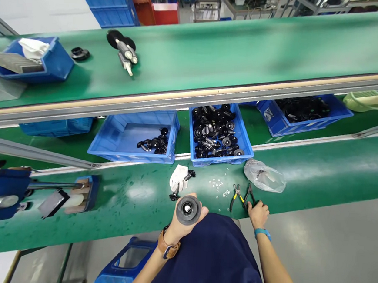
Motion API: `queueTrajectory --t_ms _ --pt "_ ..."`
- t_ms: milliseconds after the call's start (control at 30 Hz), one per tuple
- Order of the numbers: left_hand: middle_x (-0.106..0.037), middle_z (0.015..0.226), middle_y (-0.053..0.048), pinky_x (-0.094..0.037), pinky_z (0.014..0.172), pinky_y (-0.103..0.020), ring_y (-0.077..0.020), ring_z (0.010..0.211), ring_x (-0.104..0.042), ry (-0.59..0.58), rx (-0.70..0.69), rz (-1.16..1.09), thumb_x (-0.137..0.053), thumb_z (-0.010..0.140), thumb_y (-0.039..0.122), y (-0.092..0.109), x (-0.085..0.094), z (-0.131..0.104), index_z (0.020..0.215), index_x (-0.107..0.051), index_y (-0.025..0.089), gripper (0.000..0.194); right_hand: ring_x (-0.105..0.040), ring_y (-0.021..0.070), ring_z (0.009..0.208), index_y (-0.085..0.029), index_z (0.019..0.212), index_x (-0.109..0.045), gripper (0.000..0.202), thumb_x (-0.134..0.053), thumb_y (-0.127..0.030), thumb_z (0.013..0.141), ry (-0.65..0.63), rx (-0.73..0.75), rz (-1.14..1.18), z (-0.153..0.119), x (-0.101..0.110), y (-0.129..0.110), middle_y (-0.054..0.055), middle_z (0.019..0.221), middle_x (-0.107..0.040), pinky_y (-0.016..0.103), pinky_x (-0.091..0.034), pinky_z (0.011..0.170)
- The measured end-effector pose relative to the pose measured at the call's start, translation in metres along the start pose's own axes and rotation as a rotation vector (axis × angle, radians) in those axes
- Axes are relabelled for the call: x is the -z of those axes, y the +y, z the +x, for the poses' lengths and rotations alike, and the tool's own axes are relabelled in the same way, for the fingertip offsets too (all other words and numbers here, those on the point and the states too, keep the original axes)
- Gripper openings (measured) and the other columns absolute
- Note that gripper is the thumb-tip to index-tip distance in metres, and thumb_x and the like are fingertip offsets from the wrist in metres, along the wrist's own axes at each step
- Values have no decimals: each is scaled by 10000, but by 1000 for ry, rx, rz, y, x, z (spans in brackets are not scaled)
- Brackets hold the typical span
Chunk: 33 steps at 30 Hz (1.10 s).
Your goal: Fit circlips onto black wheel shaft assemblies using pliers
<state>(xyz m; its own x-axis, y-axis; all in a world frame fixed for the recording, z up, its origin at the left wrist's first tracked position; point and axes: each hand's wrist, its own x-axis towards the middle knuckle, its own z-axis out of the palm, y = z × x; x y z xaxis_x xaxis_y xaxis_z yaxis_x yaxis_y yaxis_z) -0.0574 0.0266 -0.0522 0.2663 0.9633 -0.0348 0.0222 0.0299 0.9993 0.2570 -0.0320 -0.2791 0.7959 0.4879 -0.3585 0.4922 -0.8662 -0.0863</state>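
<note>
My left hand point(182, 224) is closed around a black round part point(188, 210), its disc face turned up toward me with a pale metal centre. At the bench edge, my right hand point(258, 213) has its fingers curled on the handles of black pliers point(249, 193). Beside them lie pliers with yellow handles point(236, 196). Small white rings point(217, 184) are scattered to the left of the pliers. A white glove point(178, 177) lies beyond my left hand, with a black-headed shaft part point(190, 174) and another such part point(173, 196) touching it.
Behind stand a blue bin full of black parts point(235, 160) and a blue bin with fewer parts point(111, 129). A clear plastic bag point(264, 177) lies right of the pliers. A lever press point(4, 201) occupies the left. An upper shelf point(215, 52) spans the bench.
</note>
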Motion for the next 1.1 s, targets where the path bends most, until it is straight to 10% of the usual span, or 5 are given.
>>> queueTrajectory --t_ms 633,867,1100 --pt "-408 560 76 -393 521 -247 -92 502 -372 13 43 37 -731 841 364 -2 6 -3 673 -366 237 421 -667 211 1021 -170 1260 -622 351 -653 -396 992 -336 -9 520 25 48 -30 83 1227 -652 414 -584 875" --pt "-461 542 73 -399 503 -220 -87 485 -402 76 -5 191 -749 809 294 3 8 3 650 -396 227 392 -459 97 512 -202 979 -583 336 -635 -512 862 -656 113 1052 -36 68 -30 -42 722 -567 253 -413 508" --pt "-442 544 81 -407 508 -210 -81 483 -398 66 -54 212 -739 838 281 -4 4 6 657 -396 227 391 -421 96 526 -202 749 -551 390 -785 -505 671 -790 86 1239 -75 47 -40 -50 627 -488 250 -384 503"
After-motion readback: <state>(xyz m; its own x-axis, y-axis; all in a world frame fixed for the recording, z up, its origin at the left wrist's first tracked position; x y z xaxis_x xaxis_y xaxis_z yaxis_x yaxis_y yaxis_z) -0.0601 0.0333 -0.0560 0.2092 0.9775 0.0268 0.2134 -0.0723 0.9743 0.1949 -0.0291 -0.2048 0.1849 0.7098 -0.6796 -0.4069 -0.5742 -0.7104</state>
